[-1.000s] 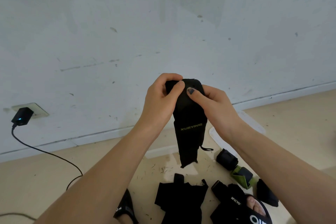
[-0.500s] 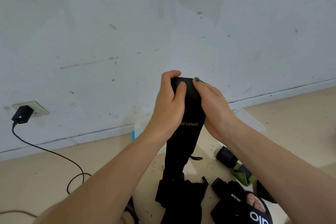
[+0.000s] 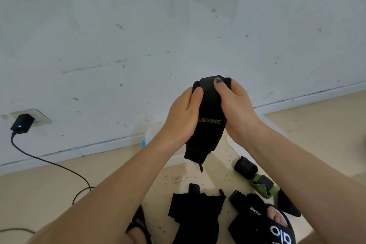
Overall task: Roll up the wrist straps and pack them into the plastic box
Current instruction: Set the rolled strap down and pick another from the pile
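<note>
the black wrist strap (image 3: 208, 117) held up before the wall showed yellow letters "ueying", its first letters hidden by a hand. a black strap on the floor (image 3: 255, 212) read "iincyo" in white.

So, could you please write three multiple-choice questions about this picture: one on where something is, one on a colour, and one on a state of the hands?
1. Where is the black charger?
A. plugged into the wall socket at left
B. lying on the floor by the sandal
C. in the right hand

2. What colour is the lettering on the held wrist strap?
A. white
B. yellow
C. red

3. How is the held strap being held?
A. by the left hand only
B. by the right hand only
C. by both hands, at its upper end

Answers:
1 A, it sits on the socket with its cable running down to the floor.
2 B, the letters between the hands are yellow.
3 C, both thumbs press the strap's top while its tail hangs free.
</note>
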`<state>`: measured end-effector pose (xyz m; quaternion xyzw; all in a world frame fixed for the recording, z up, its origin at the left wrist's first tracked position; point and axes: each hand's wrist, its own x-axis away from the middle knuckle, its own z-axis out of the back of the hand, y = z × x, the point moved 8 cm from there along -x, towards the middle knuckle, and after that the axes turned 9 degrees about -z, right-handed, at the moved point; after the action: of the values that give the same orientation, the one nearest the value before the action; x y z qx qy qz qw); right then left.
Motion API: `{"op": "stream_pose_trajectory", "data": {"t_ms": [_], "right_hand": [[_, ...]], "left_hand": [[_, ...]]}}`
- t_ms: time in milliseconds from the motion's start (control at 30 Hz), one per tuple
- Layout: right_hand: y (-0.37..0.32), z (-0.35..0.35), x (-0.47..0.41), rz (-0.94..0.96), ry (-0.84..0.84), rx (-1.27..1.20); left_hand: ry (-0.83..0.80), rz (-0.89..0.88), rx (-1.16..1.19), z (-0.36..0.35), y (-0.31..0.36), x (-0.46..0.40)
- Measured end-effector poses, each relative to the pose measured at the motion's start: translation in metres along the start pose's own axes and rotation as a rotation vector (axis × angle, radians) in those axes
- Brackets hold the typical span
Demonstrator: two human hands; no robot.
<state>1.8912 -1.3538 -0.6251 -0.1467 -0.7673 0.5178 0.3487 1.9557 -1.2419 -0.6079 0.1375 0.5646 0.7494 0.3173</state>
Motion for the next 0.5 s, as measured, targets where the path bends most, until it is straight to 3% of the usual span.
{"op": "stream_pose_trajectory", "data": {"t_ms": [133, 200, 367, 433, 500], "right_hand": [[0.007, -0.014, 0.008, -0.084, -0.172, 0.010], [0.005, -0.016, 0.009, -0.039, -0.164, 0.078], [0.003, -0.005, 0.002, -0.035, -0.089, 0.036], [0.005, -0.010, 0.004, -0.085, -0.172, 0.033], [0.010, -0.016, 0.008, -0.092, -0.221, 0.183]], "left_hand": [[0.119, -0.026, 0.001, 0.017, -0.001, -0.004], [0.132, 0.013, 0.060, 0.021, -0.004, -0.005], [-0.070, 0.140, 0.192, 0.003, -0.012, 0.001], [-0.002, 0.109, 0.164, 0.010, -0.013, 0.000], [0.096, 0.113, 0.238, 0.020, -0.016, -0.002]]}}
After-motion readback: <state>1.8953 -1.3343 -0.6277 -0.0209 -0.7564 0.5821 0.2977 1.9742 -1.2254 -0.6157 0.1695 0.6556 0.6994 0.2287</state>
